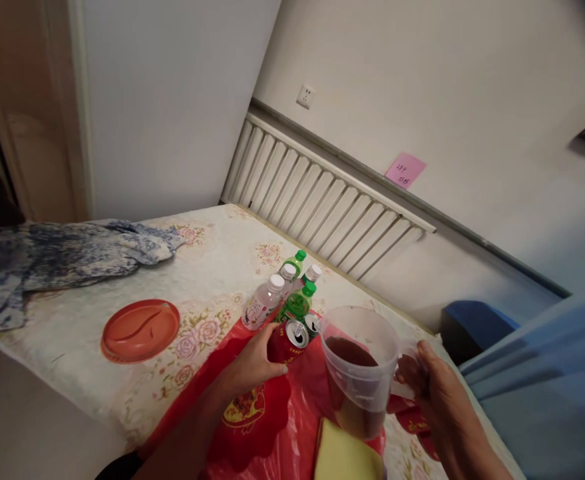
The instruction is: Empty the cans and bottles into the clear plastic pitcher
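Yellow pad (pixel 345 457) lies flat at the bottom edge of the frame, right of centre, its near end cut off. Around it spreads a red plastic sheet (pixel 267 427) with a gold print, covering the near part of the flowered tablecloth (pixel 207 267).

Just above the pad, the right hand (pixel 429 387) at lower right is closed round the handle of a clear plastic jug (pixel 359 373). The jug stands upright and is partly filled with dark brown liquid (whether its base rests on the sheet I cannot tell).

Left of the jug, at lower middle, the left hand (pixel 255 363) is curled round the side of a red can (pixel 288 341), fingers wrapped on it. The can leans, its silver top turned toward the jug. A second can (pixel 312 325) sits just beside it, between it and the jug's rim.

Behind the cans, near the centre of the frame, stands a cluster of small bottles (pixel 297 303), two with green caps and three with white.

Further left, a red plate (pixel 141 330) lies on the cloth, well apart from the bottles. A blue and white fabric (pixel 47 260) is bunched at the left edge.

Along the table's far side runs a white radiator (pixel 322 200). On the wall above it are a wall socket (pixel 305 96) and, toward upper right, a pink note (pixel 405 169).
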A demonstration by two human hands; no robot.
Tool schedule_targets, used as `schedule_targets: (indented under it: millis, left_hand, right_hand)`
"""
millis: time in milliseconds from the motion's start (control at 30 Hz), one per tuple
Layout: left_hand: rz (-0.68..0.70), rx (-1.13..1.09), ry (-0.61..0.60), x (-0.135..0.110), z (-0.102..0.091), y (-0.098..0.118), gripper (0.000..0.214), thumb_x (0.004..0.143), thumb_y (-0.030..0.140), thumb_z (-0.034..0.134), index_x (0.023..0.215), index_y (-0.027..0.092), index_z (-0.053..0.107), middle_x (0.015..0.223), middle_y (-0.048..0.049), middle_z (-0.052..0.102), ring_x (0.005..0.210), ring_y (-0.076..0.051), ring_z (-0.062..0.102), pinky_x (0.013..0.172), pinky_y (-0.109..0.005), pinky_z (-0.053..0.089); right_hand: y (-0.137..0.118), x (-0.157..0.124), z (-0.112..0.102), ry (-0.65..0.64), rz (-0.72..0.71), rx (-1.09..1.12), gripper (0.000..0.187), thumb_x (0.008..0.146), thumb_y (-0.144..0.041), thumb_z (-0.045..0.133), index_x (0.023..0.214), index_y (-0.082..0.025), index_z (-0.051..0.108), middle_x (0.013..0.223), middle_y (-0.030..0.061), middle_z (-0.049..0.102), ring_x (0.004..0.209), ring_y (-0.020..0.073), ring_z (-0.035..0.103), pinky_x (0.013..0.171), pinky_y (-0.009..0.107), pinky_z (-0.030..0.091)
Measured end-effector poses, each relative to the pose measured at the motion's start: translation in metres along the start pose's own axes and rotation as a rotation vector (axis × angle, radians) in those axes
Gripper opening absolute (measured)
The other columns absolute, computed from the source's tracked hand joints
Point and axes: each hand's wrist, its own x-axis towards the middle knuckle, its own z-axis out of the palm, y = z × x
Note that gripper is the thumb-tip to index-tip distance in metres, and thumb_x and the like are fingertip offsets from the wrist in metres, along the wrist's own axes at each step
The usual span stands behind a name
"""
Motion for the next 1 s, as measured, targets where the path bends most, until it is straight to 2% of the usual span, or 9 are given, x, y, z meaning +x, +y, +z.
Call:
schedule_targets:
  millis: [233,433,733,1000]
  left_hand:
    - [0.003,-0.005,0.024,0.000,0.000,-0.002,0.070,0.062,0.020,0.068,0.127,0.030,0.043,0.136,0.0003,0.057,0.127,-0.023,0.052,0.105,-0.029,0.041]
    - [0.016,-0.044,0.009,0.002,0.002,-0.004,0.072,0.062,0.019,0.068,0.128,0.029,0.042,0.133,-0.0007,0.058,0.122,-0.020,0.056,0.102,-0.027,0.043]
    - [0.027,0.033,0.035,0.001,0.001,-0.004,0.073,0.063,0.019,0.069,0.130,0.028,0.042,0.136,-0.0003,0.057,0.125,-0.020,0.053,0.104,-0.026,0.042]
    - [0.008,0.062,0.034,0.002,0.002,-0.007,0.076,0.062,0.021,0.069,0.132,0.028,0.040,0.138,-0.0019,0.055,0.127,-0.020,0.051,0.105,-0.026,0.041]
  right_hand:
    - [-0.006,0.004,-0.007,-0.029,0.075,-0.173,0.055,0.082,-0.065,0.052,0.049,-0.022,0.043,0.042,-0.0058,0.035,0.039,0.0098,0.031,0.041,0.026,0.030]
    - [-0.011,0.008,-0.006,-0.080,0.014,-0.331,0.057,0.082,-0.066,0.052,0.050,-0.020,0.045,0.045,-0.0037,0.040,0.045,0.0098,0.031,0.047,0.026,0.026]
    - [-0.016,0.013,-0.003,-0.151,0.005,-0.457,0.060,0.082,-0.069,0.048,0.047,-0.020,0.045,0.043,-0.0039,0.038,0.044,0.0097,0.029,0.048,0.027,0.023]
    - [-0.022,0.014,0.005,-0.140,-0.013,-0.486,0.061,0.081,-0.069,0.047,0.044,-0.021,0.043,0.040,-0.0037,0.037,0.042,0.0096,0.027,0.047,0.027,0.021]
